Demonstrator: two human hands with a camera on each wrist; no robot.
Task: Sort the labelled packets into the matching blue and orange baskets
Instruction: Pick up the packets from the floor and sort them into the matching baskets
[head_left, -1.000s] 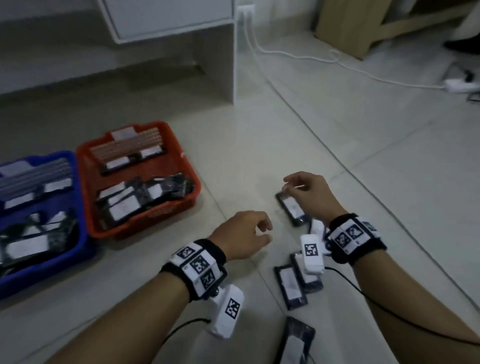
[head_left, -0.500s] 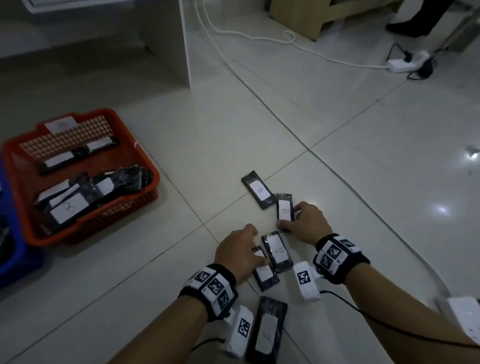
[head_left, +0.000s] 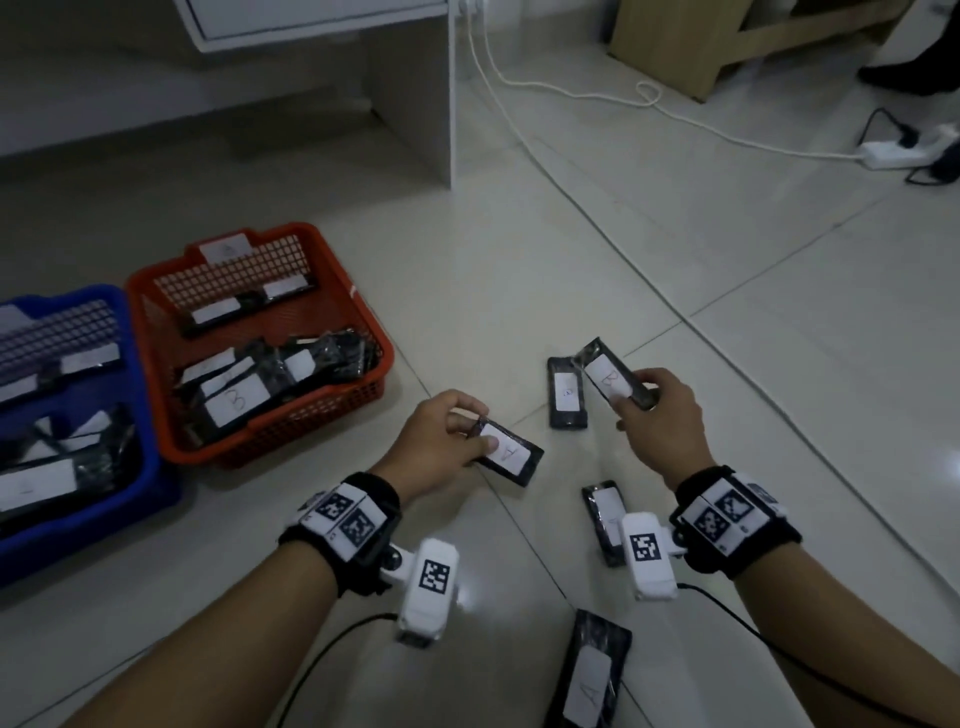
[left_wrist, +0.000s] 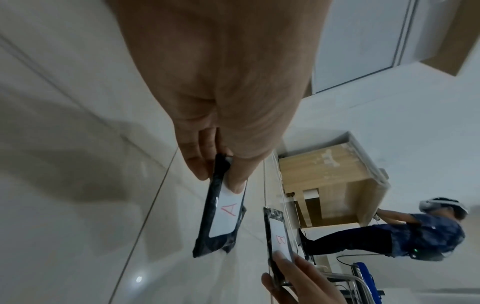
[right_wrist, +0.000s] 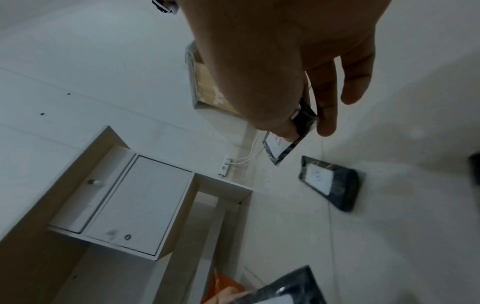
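Observation:
My left hand (head_left: 447, 441) pinches a black packet labelled A (head_left: 506, 453) just above the floor; the left wrist view shows thumb and fingers on that A packet (left_wrist: 223, 218). My right hand (head_left: 660, 421) pinches a black packet labelled B (head_left: 608, 382), lifted and tilted, seen again as the B packet (right_wrist: 283, 146) in the right wrist view. The orange basket (head_left: 358, 317) and the blue basket (head_left: 148, 462) stand to the left, both holding several labelled packets. Three more packets lie on the floor: one (head_left: 566, 395) between my hands, one (head_left: 605, 519) by my right wrist, one (head_left: 592, 675) marked A nearest me.
A white cabinet (head_left: 410, 88) stands behind the baskets. A white cable (head_left: 587, 98) runs across the tiles to a power strip (head_left: 904, 150) at the far right. A wooden unit (head_left: 670, 41) and another person's shoe (head_left: 909, 67) are at the back right.
Both hands were down on packets on the floor; now each has lifted one, the left with the A packet, the right with the B packet. The head view has swung left, showing both baskets.

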